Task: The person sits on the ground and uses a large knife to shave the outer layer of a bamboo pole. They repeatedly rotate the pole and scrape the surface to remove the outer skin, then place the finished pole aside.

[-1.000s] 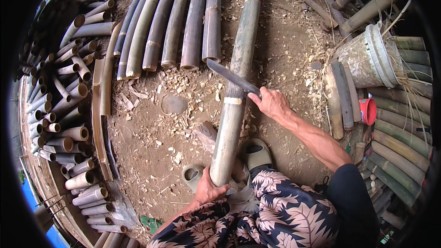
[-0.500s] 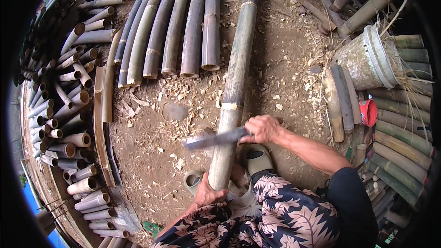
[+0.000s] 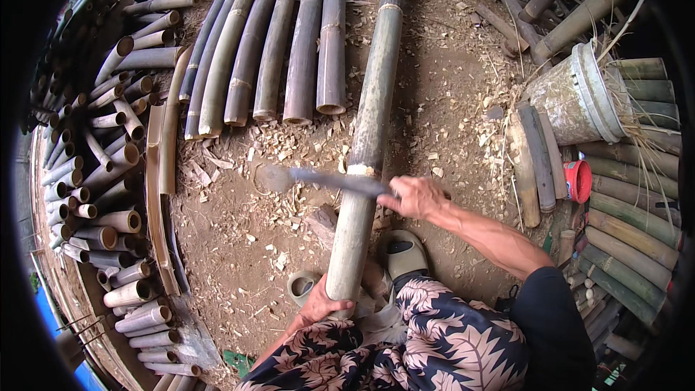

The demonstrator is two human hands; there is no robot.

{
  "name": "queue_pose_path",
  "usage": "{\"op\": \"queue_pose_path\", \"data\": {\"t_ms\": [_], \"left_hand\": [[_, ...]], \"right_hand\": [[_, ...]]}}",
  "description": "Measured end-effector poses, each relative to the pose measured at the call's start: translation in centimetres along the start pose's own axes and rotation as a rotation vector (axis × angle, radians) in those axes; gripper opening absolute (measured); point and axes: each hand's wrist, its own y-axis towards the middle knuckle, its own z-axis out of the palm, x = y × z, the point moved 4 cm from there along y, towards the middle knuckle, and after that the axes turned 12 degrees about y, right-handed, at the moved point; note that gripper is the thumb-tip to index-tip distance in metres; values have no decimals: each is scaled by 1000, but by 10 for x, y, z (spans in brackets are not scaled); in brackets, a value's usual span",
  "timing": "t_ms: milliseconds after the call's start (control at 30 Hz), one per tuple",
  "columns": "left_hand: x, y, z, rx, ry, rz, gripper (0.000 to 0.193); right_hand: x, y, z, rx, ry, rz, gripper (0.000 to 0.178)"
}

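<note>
The fingers of the right hand [image 3: 418, 197] are clenched round the handle of a long knife [image 3: 329, 180], whose blade is laid crosswise over a bamboo pole [image 3: 371, 123], just below a pale node ring; the blade looks blurred, so its exact contact with the pole cannot be told. The fingers of the left hand [image 3: 323, 304] are wrapped round the near, cut end of the pole, apparently to steady it. The pole runs away from the person along the dirt ground [image 3: 246, 246], its near end propped up between the knees, most likely so that the blade meets it at a working height. 2 sandals [image 3: 402, 252] are seen beside the pole's near end, one on each side, the feet seemingly braced against it.

Further out, about 6 split bamboo lengths [image 3: 289, 36] lie side by side on the left, their cut ends lined up toward the person. Pale chips [image 3: 289, 146] are scattered below them. A large stack of short tubes [image 3: 94, 174] is piled at the far left, too many to count. On the right, 1 bucket [image 3: 579, 98] lies tipped on its side, 1 small red cup [image 3: 578, 181] is set near it, and more poles are stacked along the edge.
</note>
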Motion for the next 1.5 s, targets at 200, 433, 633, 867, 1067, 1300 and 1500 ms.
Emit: {"op": "queue_pose_path", "data": {"t_ms": [200, 433, 633, 867, 1067, 1300, 1500], "left_hand": [[13, 9, -12, 162, -177, -95, 80], [-13, -8, -6, -234, 470, -38, 107], [-23, -17, 12, -286, 653, -239, 97], [-2, 0, -5, -101, 109, -34, 86], [4, -1, 0, 44, -168, -74, 77], [8, 0, -5, 135, -263, -117, 71], [22, 2, -13, 100, -169, -115, 85]], "right_hand": [[-40, 20, -4, -293, 267, 499, 61], [-25, -2, 14, -257, 58, 66, 66], [14, -5, 15, -67, 145, -125, 65], [-23, 16, 0, -154, 179, 224, 66], [-25, 16, 1, -202, 74, 123, 65], [11, 4, 15, -176, 32, -330, 67], [0, 17, 12, -135, 104, -71, 65]]}}
